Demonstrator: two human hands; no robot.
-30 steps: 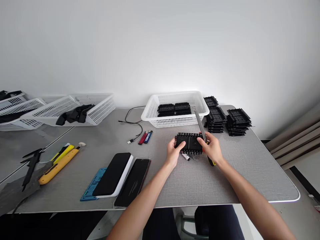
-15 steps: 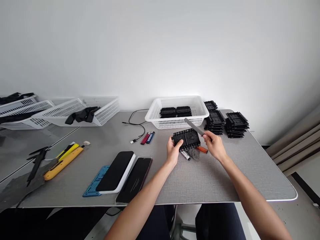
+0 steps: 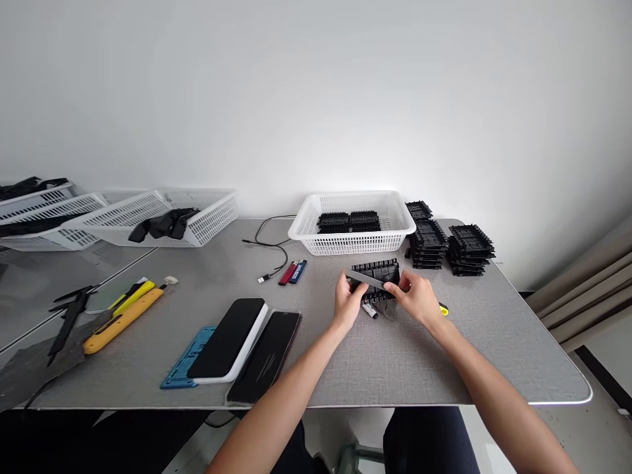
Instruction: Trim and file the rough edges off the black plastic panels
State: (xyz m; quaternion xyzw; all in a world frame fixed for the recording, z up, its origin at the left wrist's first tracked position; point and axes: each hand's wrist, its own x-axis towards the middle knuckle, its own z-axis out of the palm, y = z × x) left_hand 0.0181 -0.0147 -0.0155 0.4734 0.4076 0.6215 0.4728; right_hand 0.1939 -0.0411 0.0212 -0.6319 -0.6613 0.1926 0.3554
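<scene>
My left hand grips the left end of a black plastic part held just above the grey table. My right hand is closed on a utility knife with a long grey blade and a yellow handle end. The blade lies across the front of the part, pointing left toward my left thumb. A small white-and-black marker and a grey scrap lie on the table under the part.
A white basket holding black parts stands behind my hands. Stacks of black parts sit to its right. Two lighters, a cable, two phones, a yellow knife and more baskets lie left.
My right hand swung the knife blade down from pointing up and back to lying across the part's front. The part shifted slightly between my hands.
</scene>
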